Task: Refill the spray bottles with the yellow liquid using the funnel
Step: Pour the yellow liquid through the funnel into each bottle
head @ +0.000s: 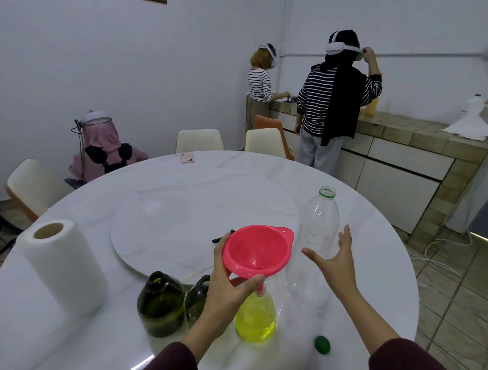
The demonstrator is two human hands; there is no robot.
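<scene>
From the head view, our left hand point(227, 284) grips the pink funnel point(258, 251), its spout in the bottle of yellow liquid point(255, 319) on the desk point(90, 346). Our right hand point(337, 261), fingers spread, hovers beside the empty clear bottle point(321, 216).

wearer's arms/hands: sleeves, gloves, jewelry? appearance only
Both hands, left hand and right hand, are bare: no gloves, and no rings, watch or bracelet visible. Both forearms are uncovered from the wrist, with dark maroon sleeves, left sleeve and right sleeve, pushed up toward the elbows. Plain fabric, no markings.
</scene>
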